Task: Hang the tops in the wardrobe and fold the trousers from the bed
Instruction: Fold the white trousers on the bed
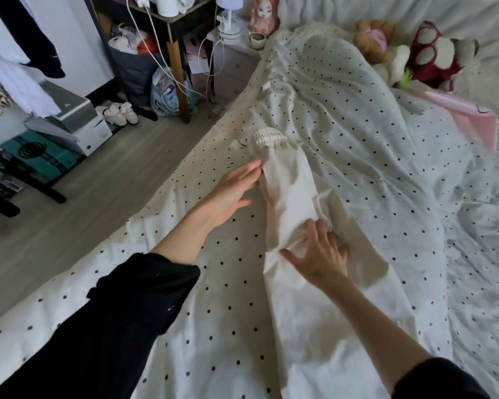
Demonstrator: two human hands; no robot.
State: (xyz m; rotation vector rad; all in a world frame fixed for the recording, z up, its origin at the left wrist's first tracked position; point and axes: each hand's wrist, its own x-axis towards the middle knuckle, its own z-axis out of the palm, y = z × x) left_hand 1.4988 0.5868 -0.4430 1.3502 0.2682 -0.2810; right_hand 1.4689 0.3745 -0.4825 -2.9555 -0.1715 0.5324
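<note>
Cream-white trousers lie stretched along the polka-dot bed cover, their ribbed cuff pointing away from me. My left hand is flat with straight fingers, its fingertips touching the left edge of the trouser leg near the cuff. My right hand presses down on the fabric lower on the leg, fingers spread. Tops hang in the wardrobe at the far left, white and dark ones.
Plush toys and a pink item lie at the head of the bed. Shoe boxes and slippers stand on the wooden floor left. A dark side table with cables stands beyond.
</note>
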